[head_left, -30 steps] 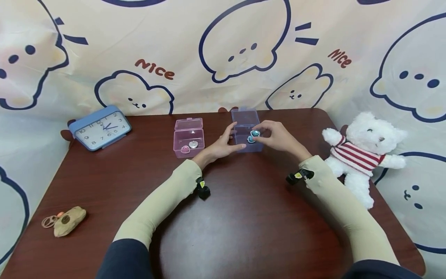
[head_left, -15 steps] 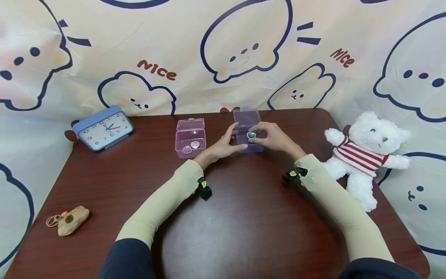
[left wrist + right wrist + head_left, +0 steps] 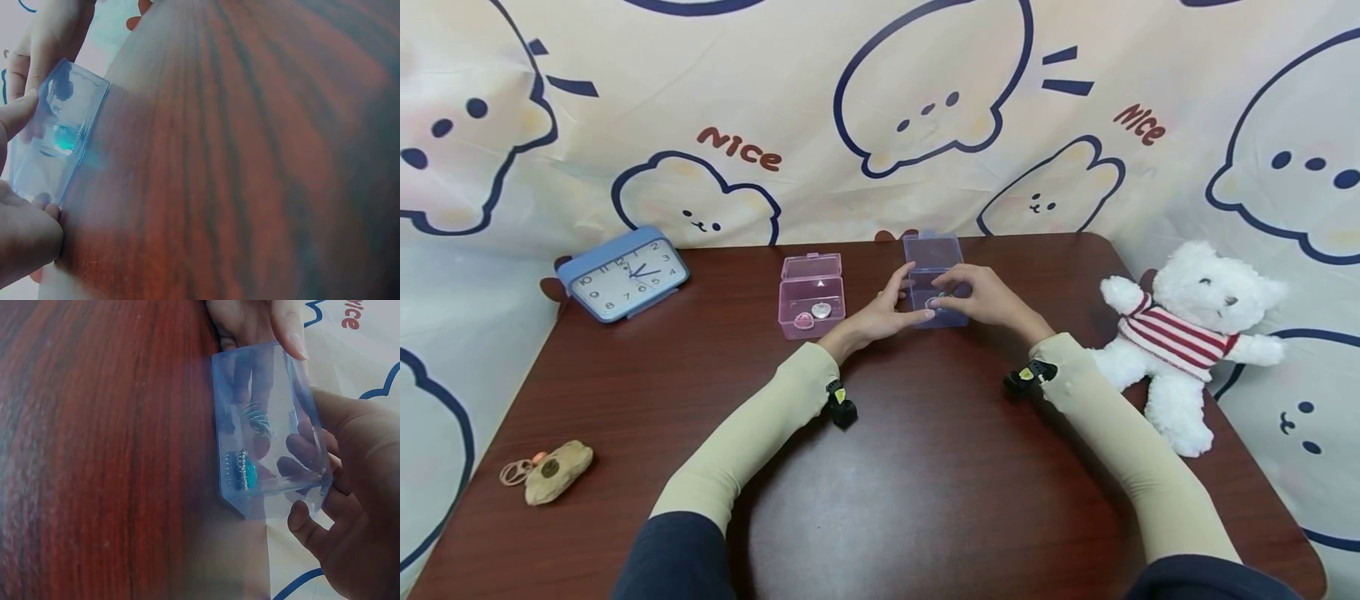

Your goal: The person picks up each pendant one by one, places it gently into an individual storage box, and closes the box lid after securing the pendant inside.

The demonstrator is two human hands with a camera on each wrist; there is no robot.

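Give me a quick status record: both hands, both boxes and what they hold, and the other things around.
left hand: steadies the left side of the clear blue box
right hand: fingers at the same box; whether they grip anything is unclear
clear blue box: lid open; at least one teal jeweled ornament inside
pink box: lid open; pink ornament and white ornament inside
left, rear: blue clock
left, front: tan pouch-like charm
right: white teddy bear, striped shirt
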